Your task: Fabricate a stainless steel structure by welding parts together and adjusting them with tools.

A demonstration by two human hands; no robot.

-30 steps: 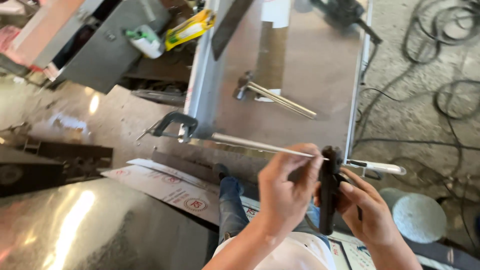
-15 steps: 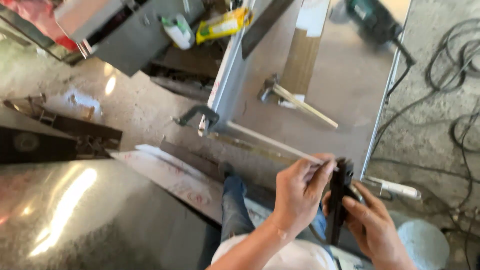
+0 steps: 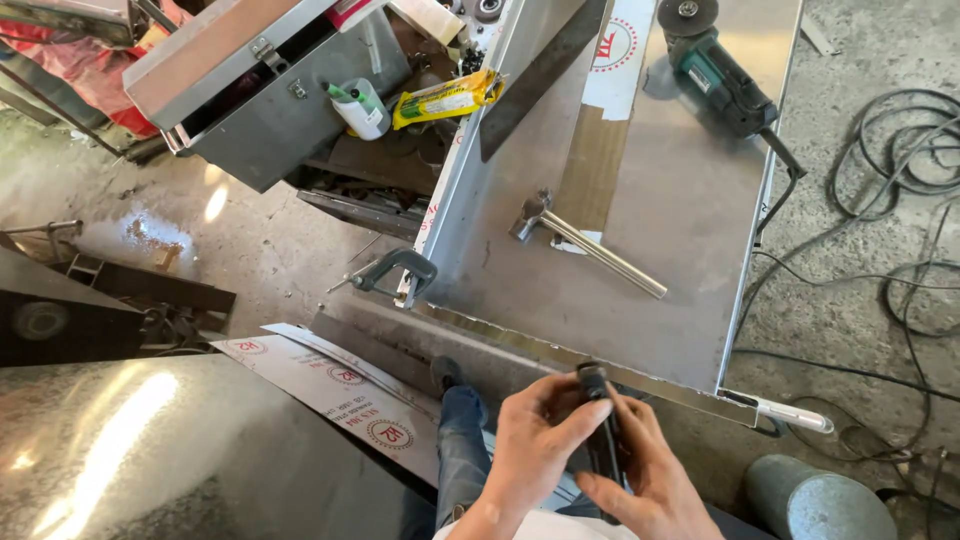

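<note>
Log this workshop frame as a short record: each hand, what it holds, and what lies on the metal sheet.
left hand: wrapped around the upper part of the dark tool, fingers by its top end
right hand: cupping the same tool from below
dark tool: slim, black, held upright between both hands
metal sheet: flat, large, just beyond the hands
hammer: lying on the sheet
angle grinder: green, at the sheet's far end
clamp: on the sheet's left edge

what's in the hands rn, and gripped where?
Both hands grip one slim black tool, upright: left hand near its top end, right hand around its lower part.
</note>
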